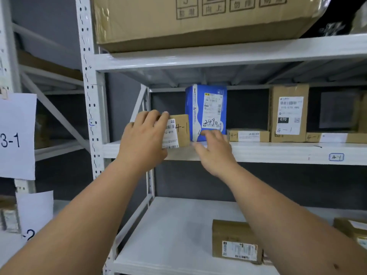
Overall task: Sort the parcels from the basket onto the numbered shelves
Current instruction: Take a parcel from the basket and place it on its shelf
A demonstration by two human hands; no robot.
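My left hand (144, 135) grips a small brown carton (181, 131) marked "4-1" that stands on the white middle shelf (258, 151), at its left end. Right of it stands a tall blue parcel (206, 112) with "2490" written on its label. My right hand (214, 149) is stretched out at the foot of the blue parcel with fingers spread, holding nothing; whether it touches the parcel I cannot tell. A small "4-1" tag (336, 157) is on the shelf's front edge. The basket is out of view.
More "4-1" cartons line the shelf: a flat one (248, 135), a tall one (289, 114), another flat one (335, 137). A big carton (198, 22) sits above. Below lies a brown box (236, 241). A "3-1" sheet (16, 135) hangs on the left rack.
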